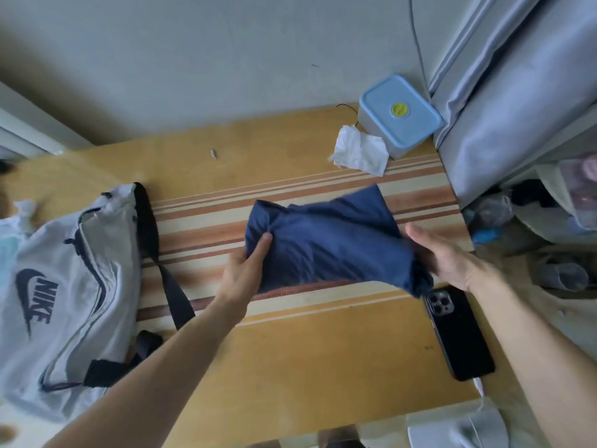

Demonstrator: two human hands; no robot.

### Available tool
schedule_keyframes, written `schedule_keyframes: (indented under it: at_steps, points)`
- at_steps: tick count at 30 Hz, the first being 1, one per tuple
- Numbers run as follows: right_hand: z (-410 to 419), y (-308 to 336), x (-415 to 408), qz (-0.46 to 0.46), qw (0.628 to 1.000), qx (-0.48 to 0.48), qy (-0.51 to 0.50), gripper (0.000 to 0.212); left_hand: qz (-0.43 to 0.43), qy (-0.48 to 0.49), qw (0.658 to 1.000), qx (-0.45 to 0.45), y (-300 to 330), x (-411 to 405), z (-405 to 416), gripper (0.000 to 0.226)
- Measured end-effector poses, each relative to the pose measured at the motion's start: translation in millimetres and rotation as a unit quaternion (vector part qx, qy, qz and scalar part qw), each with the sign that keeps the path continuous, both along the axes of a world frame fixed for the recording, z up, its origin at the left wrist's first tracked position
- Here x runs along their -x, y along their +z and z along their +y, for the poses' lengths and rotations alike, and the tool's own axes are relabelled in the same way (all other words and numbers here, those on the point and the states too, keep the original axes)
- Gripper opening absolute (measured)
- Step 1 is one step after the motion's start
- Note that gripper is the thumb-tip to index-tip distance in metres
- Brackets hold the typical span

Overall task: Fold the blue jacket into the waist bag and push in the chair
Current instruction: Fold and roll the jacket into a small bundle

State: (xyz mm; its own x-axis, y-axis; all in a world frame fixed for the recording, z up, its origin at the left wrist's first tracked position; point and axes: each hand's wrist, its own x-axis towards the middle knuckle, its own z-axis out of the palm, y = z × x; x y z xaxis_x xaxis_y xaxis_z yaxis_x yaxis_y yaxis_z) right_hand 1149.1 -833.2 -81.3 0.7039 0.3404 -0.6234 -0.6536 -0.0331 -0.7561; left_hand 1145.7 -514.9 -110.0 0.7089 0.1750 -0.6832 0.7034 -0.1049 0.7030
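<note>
head: blue jacket over striped yellow table, grey wall

Forearms forward, left hand in a pinch on blue jacket, right hand round its end.

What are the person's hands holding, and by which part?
The folded blue jacket: the left hand grips its left end, and the right hand holds its right end.

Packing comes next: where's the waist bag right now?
Head view, far left on the table: the grey waist bag lies left of the folded blue jacket.
</note>
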Motion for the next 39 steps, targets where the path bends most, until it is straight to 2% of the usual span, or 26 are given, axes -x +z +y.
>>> schedule_keyframes:
  at_steps: [2,4,6,8,10,11,12,15,18,19,20,21,22,23,24,25,26,27,28,30,31,32,34,36,38,39]
  points:
    - [11,-8,-7,-0.075,0.991,0.111,-0.004,0.086,0.055,0.059,0.996,-0.043,-4,-17,-6,0.041]
    - [28,-30,-19,-0.112,0.95,0.29,-0.012,0.073,0.059,0.072,0.987,-0.129,-19,-22,-10,0.045]
    - [48,-48,-25,-0.131,0.874,0.465,-0.042,0.064,0.059,0.048,0.97,-0.231,-29,-18,-10,0.063]
    - [71,-56,-16,-0.248,0.771,0.585,-0.048,0.06,0.08,0.045,0.952,-0.291,-30,-11,-8,0.087]
    - [100,-57,-2,-0.422,0.675,0.605,-0.032,0.046,0.113,0.066,0.956,-0.262,-31,-11,-5,0.102]
    - [113,-59,3,-0.473,0.656,0.588,-0.003,0.036,0.124,0.07,0.96,-0.239,-32,-12,-3,0.102]
    - [123,-65,6,-0.488,0.656,0.574,0.043,0.032,0.127,0.065,0.966,-0.216,-29,-14,-3,0.096]
    - [136,-87,9,-0.387,0.704,0.572,0.166,0.04,0.091,0.064,0.985,-0.131,-22,-15,0,0.058]
    - [132,-93,-4,-0.349,0.731,0.553,0.194,0.042,0.037,0.052,0.994,-0.086,-2,-15,-9,0.033]
    - [130,-91,-7,-0.339,0.756,0.524,0.197,0.043,0.01,0.04,0.996,-0.081,4,-16,-16,0.03]
    - [127,-87,-11,-0.317,0.801,0.473,0.185,0.044,-0.014,0.025,0.997,-0.077,11,-16,-27,0.029]
    - [122,-74,-13,-0.257,0.875,0.381,0.148,0.041,-0.033,0.008,0.997,-0.07,15,-17,-38,0.031]
    - [116,-59,-15,-0.159,0.956,0.236,0.065,0.037,-0.048,-0.013,0.997,-0.059,19,-17,-50,0.036]
    - [107,-48,-16,-0.048,0.996,0.064,-0.043,0.036,-0.06,-0.036,0.997,-0.037,22,-18,-62,0.043]
    - [94,-37,-15,0.022,0.989,-0.046,-0.142,0.039,-0.074,-0.068,0.995,-0.016,23,-17,-74,0.048]
    - [81,-29,-13,0.026,0.977,-0.074,-0.196,0.042,-0.1,-0.117,0.988,-0.003,21,-16,-86,0.049]
    - [70,-24,-11,-0.005,0.977,-0.01,-0.215,0.042,-0.144,-0.187,0.972,-0.011,16,-14,-97,0.045]
    - [59,-25,-7,-0.048,0.971,0.108,-0.208,0.043,-0.195,-0.269,0.943,-0.032,9,-12,-107,0.041]
    - [49,-29,-2,-0.103,0.943,0.257,-0.188,0.049,-0.232,-0.343,0.908,-0.063,0,-10,-115,0.039]
    - [30,-44,5,-0.241,0.822,0.494,-0.147,0.061,-0.259,-0.423,0.861,-0.113,-13,-8,-129,0.049]
    - [25,-51,6,-0.314,0.771,0.542,-0.114,0.058,-0.297,-0.433,0.835,-0.162,-24,-8,-132,0.053]
    - [22,-58,7,-0.364,0.75,0.549,-0.063,0.054,-0.34,-0.438,0.8,-0.23,-35,-7,-134,0.055]
    - [21,-75,8,-0.37,0.762,0.528,0.064,0.054,-0.34,-0.466,0.741,-0.345,-54,-6,-132,0.058]
    - [22,-97,13,-0.317,0.764,0.539,0.156,0.057,-0.295,-0.508,0.712,-0.384,-70,-8,-130,0.062]
    - [22,-116,17,-0.3,0.748,0.565,0.177,0.06,-0.282,-0.529,0.711,-0.368,-80,-12,-130,0.063]
    - [22,-120,18,-0.297,0.744,0.573,0.176,0.061,-0.284,-0.521,0.727,-0.345,-81,-15,-130,0.062]
